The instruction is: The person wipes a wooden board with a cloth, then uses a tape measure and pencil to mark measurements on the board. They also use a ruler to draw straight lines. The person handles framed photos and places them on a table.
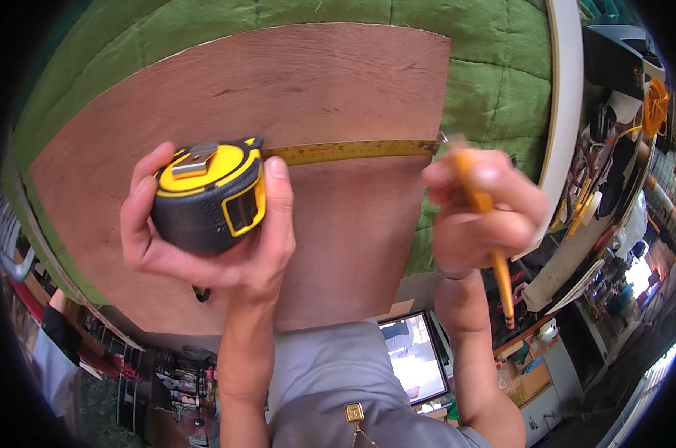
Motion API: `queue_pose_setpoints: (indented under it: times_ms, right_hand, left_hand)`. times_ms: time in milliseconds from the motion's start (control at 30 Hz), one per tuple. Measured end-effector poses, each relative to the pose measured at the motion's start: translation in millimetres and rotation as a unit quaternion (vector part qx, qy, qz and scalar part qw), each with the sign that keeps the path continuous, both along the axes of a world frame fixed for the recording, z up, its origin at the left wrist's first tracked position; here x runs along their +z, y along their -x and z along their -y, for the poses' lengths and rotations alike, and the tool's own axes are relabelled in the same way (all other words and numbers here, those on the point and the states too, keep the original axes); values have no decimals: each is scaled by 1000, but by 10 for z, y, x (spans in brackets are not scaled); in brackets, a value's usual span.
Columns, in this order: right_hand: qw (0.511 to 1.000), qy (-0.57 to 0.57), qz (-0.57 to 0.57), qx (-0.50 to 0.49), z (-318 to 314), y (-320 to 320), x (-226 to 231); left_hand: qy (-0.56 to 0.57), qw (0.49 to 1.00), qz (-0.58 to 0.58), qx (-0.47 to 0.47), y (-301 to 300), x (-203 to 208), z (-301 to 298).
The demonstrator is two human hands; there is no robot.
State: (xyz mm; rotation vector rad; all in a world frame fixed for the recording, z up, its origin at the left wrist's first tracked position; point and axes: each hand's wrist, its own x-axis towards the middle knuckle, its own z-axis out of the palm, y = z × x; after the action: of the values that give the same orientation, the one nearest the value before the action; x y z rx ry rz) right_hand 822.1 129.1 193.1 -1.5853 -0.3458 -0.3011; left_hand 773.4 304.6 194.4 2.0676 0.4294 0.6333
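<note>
A black and yellow tape measure (207, 198) sits in my left hand (259, 254), the fingers and thumb wrapped round its case. Its yellow blade (338, 151) runs out to the right across a reddish-brown wooden board (330, 239). The blade's end lies by the board's right edge, close to my right hand (495, 209). Between those closed fingers is an orange-yellow pencil (502, 287), held at a slant with its eraser end toward me. Motion blurs the right fingertips, so whether they touch the blade's hook I cannot tell.
The board rests on a green quilted cloth (495, 97). A pale wooden strip (562, 112) borders the cloth at right. Beyond it are tools and an orange cord bundle (655, 108). A lit screen (414, 355) stands below the board, and another person's arm (58, 321) shows at far left.
</note>
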Motion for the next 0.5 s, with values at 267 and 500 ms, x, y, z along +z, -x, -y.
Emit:
queue_pose_setpoints:
  times_ms: [267,500]
  right_hand:
    - [944,316,16,91,-147,-621,305]
    - [884,446,129,58,-475,-499,233]
  left_hand:
    - [68,991,-12,-116,1004,392,-87]
    - [311,929,-186,76,2742,634,-31]
